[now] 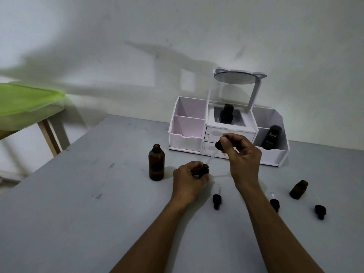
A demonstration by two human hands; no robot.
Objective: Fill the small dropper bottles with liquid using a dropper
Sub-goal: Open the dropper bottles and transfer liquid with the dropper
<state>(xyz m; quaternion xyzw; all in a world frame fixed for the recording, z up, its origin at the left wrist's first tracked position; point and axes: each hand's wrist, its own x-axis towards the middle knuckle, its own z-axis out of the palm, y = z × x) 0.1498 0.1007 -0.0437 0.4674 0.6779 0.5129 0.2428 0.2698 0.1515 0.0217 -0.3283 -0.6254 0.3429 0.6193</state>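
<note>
Only the one head view here, so counting it out: two small amber dropper bottles, one big amber bottle, four droppers in all. The left hand [189, 178] has its fingers curled round the first small amber bottle [204, 168], holding it on the grey table [78, 213] roughly mid-frame, neck poking out of the grip. The right hand [243, 154] pinches the black rubber bulb of a dropper [218, 145] between thumb and fingertips, with the clear glass tube slanting down and left so its tip sits right at that bottle's mouth; can't tell if it's actually inside. The second small amber bottle [298, 189] stands uncapped well off to the right, nobody touching it. The big amber bottle [156, 162] stands upright and open just left of the left hand. The other three droppers lie flat on the table: one [217, 200] between the two forearms, one [274, 203] just right of the right forearm, one [320, 211] further right, near the second small bottle. Behind the hands, against the wall, is one white desk organizer [187, 134] with open side bins, two small drawers in the middle and a round mirror [236, 78] tipped nearly flat on its stand. Its right bin holds a black bottle [271, 137] with "Kahf" in white letters, the only readable writing; the smaller print under it is too tiny. A dark boxy item [227, 113] stands in the middle compartment. Far left there's a blurry green surface [25, 103] on a wooden leg.
</note>
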